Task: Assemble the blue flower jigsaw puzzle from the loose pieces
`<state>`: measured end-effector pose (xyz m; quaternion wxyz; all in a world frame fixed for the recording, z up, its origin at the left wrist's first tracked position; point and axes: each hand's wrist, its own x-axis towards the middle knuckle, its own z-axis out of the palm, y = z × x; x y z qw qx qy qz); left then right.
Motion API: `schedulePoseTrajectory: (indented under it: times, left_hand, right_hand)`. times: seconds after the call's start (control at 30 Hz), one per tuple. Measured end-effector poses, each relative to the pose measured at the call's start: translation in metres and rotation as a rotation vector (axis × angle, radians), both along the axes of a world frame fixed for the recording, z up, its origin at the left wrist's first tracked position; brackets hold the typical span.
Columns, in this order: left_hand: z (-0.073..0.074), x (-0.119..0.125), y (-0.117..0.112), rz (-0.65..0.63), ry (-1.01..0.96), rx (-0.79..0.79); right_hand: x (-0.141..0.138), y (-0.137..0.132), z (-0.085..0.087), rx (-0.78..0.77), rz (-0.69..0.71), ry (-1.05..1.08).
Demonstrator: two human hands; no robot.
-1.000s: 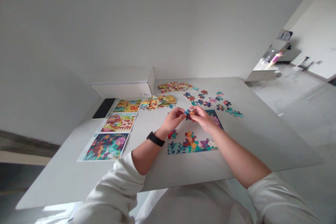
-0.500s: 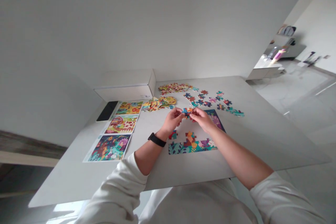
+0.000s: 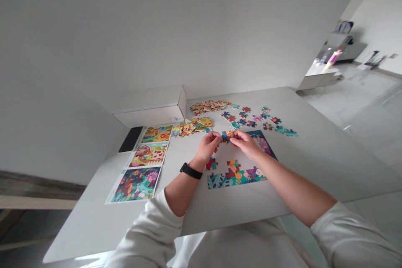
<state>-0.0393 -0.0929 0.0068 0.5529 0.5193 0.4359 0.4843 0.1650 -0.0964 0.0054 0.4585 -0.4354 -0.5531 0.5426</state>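
Near frame centre, the left hand and right hand pinch blue-and-orange, tabbed cardboard jigsaw pieces, which uneven pressure could bend.

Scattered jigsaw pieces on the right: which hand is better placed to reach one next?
Probably the right hand: it is nearer those scattered jigsaw pieces than the left hand, though both grip the blue-and-orange section.

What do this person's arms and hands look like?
The left hand and right hand wear no gloves. Loose, off-white sleeves leave much of both forearms bare. A black band, perhaps a watch, circles the left wrist.
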Motion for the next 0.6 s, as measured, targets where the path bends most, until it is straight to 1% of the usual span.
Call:
schedulePoseTrajectory:
  times: [0.3,0.6]
  left_hand:
    - [-0.0004,0.0010,-0.0004,-0.023,-0.019,0.014]
    - [0.0032,0.0022,-0.0044,-0.050,-0.070,0.015]
  right_hand:
    - [0.0019,0.0006,-0.0030,0.021,-0.001,0.013]
    - [0.0003,0.0005,-0.0002,0.038,-0.056,-0.018]
